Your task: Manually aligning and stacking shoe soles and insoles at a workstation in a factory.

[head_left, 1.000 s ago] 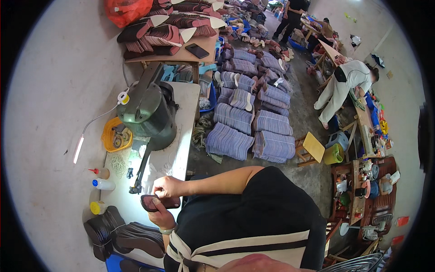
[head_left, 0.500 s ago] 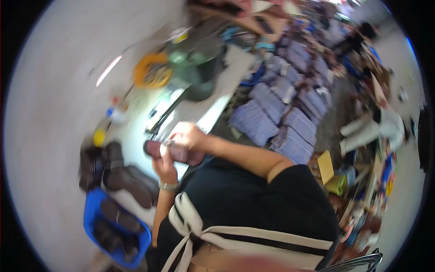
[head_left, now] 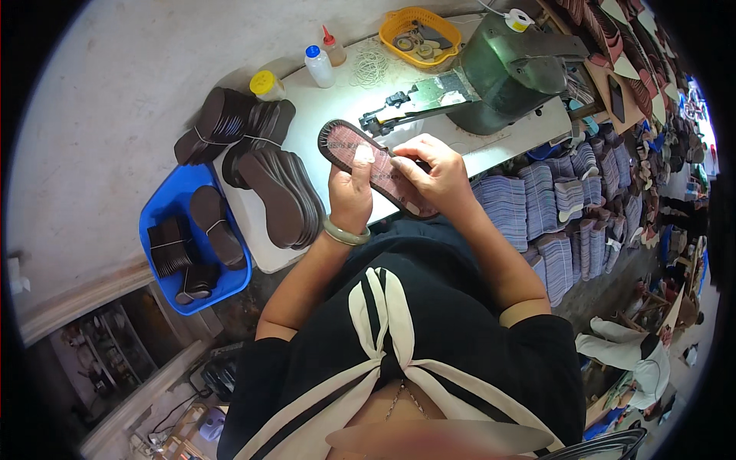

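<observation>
between both hands (head_left: 351, 192) (head_left: 441, 172), reddish dark-rimmed sole (head_left: 386, 182), held slantwise.

No word or number can be read with certainty in front of you. The reddish-brown sole (head_left: 389, 188) at your left hand (head_left: 351, 190) and right hand (head_left: 443, 175) bears faint dark print in two places. You see one short row across its upper-left end, just beside your left thumb and toward the dark pleated edge. You see the other farther along the sole, to the right of that thumb and below the tip of your right thumb. Both rows are too small to make out. Nearer the lower-right end is a small pale mark; you cannot tell whether it is lettering.
</observation>
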Action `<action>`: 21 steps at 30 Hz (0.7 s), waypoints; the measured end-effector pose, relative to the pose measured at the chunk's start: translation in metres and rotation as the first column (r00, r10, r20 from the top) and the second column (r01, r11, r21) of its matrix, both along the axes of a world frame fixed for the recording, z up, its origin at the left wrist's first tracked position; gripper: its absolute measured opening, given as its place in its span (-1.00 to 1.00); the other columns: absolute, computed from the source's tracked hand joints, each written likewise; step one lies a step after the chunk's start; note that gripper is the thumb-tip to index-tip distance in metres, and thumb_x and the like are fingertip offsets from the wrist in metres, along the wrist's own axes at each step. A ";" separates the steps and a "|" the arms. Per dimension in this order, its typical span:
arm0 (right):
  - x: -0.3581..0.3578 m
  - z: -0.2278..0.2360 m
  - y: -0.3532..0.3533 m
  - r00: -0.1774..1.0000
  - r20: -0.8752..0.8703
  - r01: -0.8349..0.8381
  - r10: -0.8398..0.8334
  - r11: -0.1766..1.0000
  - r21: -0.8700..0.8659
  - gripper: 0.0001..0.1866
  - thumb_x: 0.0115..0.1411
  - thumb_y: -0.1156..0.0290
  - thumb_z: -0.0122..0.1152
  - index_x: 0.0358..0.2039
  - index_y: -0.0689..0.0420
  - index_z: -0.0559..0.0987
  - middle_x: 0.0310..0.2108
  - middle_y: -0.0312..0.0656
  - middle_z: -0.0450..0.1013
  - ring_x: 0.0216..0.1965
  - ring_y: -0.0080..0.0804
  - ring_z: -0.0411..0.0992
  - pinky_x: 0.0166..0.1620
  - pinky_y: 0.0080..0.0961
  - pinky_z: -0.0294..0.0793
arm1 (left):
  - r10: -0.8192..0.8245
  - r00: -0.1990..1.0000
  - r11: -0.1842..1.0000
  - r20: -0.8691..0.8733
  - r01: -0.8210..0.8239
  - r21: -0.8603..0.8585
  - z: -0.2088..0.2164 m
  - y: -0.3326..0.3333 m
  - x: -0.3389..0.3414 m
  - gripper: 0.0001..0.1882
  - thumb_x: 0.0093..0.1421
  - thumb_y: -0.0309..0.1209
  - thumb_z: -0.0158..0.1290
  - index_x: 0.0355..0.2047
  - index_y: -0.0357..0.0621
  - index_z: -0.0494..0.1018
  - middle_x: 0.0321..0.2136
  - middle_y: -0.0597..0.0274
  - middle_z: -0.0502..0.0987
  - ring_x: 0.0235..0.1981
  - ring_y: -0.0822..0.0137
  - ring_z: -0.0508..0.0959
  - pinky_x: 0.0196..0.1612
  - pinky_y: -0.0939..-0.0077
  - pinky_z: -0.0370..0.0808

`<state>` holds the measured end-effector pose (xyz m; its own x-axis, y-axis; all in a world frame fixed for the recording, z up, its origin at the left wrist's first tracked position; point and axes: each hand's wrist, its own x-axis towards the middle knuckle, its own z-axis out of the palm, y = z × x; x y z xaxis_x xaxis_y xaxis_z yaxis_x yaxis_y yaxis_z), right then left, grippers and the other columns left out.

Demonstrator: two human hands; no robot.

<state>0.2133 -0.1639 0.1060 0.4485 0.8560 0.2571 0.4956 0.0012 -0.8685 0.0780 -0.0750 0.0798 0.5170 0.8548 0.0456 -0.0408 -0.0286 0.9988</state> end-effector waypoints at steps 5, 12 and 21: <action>-0.007 -0.008 0.007 0.999 0.033 -0.005 0.006 1.000 -0.014 -0.86 0.08 0.51 0.21 -0.35 0.28 0.59 -0.42 -0.12 0.50 -0.38 -0.35 0.49 -0.27 -0.53 0.46 | 0.040 0.999 0.965 -0.033 -0.030 0.262 -0.007 -0.004 -0.006 -0.73 0.30 -0.29 -0.08 -0.23 -0.30 0.43 -0.39 0.10 0.53 -0.37 0.21 0.52 -0.25 0.38 0.43; -0.004 -0.006 0.010 0.996 0.045 -0.069 0.074 0.992 -0.110 -0.86 0.11 0.49 0.17 -0.34 0.28 0.58 -0.42 -0.14 0.50 -0.40 -0.37 0.49 -0.29 -0.55 0.46 | 0.043 0.978 0.862 -0.205 0.068 0.503 -0.001 -0.004 -0.013 -0.71 0.28 -0.25 -0.06 -0.25 -0.26 0.45 -0.41 -0.02 0.52 -0.39 -0.01 0.54 -0.31 0.24 0.45; -0.011 -0.025 0.011 0.983 -0.177 0.031 -0.053 0.992 -0.122 -0.85 0.03 0.40 0.15 -0.42 0.18 0.59 -0.49 -0.10 0.48 -0.44 -0.17 0.48 -0.32 -0.38 0.47 | 0.109 0.960 0.748 -0.258 0.092 0.658 -0.003 -0.013 -0.008 -0.69 0.22 -0.29 -0.02 -0.11 -0.21 0.33 -0.38 -0.05 0.46 -0.45 -0.12 0.52 -0.45 0.24 0.47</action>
